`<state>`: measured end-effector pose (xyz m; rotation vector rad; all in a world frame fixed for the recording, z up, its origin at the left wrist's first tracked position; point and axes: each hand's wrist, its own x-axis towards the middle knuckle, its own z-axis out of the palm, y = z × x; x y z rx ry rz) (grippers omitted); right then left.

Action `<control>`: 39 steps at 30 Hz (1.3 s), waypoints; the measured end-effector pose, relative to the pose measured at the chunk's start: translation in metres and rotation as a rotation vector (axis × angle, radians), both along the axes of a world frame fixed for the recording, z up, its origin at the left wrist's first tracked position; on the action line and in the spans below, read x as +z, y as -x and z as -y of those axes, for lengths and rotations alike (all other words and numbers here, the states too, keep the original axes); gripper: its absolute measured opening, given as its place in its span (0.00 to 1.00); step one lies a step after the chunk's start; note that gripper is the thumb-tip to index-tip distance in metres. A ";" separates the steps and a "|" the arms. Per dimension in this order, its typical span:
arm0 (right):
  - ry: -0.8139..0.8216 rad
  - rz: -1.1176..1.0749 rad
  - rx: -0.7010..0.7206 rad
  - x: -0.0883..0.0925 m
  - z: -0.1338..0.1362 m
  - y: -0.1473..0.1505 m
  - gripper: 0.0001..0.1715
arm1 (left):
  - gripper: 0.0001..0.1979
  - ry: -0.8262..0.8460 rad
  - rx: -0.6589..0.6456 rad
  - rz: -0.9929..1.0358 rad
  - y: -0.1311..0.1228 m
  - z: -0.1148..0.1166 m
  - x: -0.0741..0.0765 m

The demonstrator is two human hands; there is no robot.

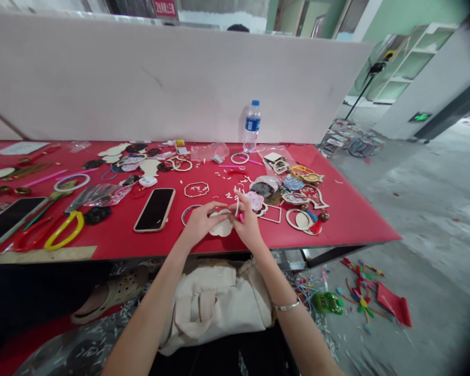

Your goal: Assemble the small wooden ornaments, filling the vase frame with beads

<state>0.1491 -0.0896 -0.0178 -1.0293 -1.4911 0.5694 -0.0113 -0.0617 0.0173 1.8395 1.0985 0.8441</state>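
Pale scalloped piece pinched over a red worktop

Both bare hands meet near the worktop's (356, 222) front edge. The left hand (203, 222) has its grip closed, thumb and fingertips pinching a flat, cream-coloured scalloped piece (220, 228) with a smooth, matt face. The right hand (246, 216) is just beside it, its grip pinching a slim white strip (237, 207); whether those fingers also press the scalloped piece, I can't tell from here. A round ring (185, 215) shows partly behind the left hand, and a dark-screened phone (155, 210) lies farther left.

Near the right hand sits a frilly pink blossom shape (254, 200), by a thin fish-shaped frame (319, 198) and a soft red tassel (316, 227). Beyond the hands, a clear plastic bottle (252, 128) stands upright by the smooth white partition (180, 83). Below, a creased off-white cloth bag (223, 297) rests between the forearms.
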 end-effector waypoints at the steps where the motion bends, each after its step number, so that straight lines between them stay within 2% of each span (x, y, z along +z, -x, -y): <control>1: -0.004 -0.004 -0.018 0.000 0.000 0.000 0.34 | 0.17 0.033 -0.041 0.018 -0.001 -0.003 0.001; 5: -0.055 -0.015 -0.151 0.001 0.000 -0.001 0.27 | 0.15 0.187 -0.025 0.170 -0.008 -0.007 -0.009; 8: -0.080 -0.022 -0.230 0.004 0.002 -0.003 0.14 | 0.16 0.283 0.052 0.344 -0.014 -0.003 -0.022; 10: -0.068 -0.015 -0.237 0.007 0.003 -0.004 0.05 | 0.17 0.309 0.047 0.370 -0.017 -0.001 -0.026; 11: -0.055 -0.002 -0.226 0.007 0.003 -0.004 0.04 | 0.18 0.309 0.041 0.374 -0.018 0.000 -0.027; 18: 0.004 0.052 -0.172 0.005 0.002 -0.003 0.07 | 0.18 0.188 0.057 0.302 -0.015 0.000 -0.027; 25: 0.035 0.031 -0.181 0.004 0.000 -0.003 0.07 | 0.17 0.194 0.040 0.303 -0.015 -0.001 -0.033; 30: 0.034 0.125 -0.141 0.006 0.001 -0.001 0.07 | 0.20 0.207 0.017 0.328 -0.015 0.000 -0.030; 39: 0.017 0.256 -0.175 0.006 0.001 0.001 0.07 | 0.19 0.202 0.001 0.319 -0.016 0.003 -0.028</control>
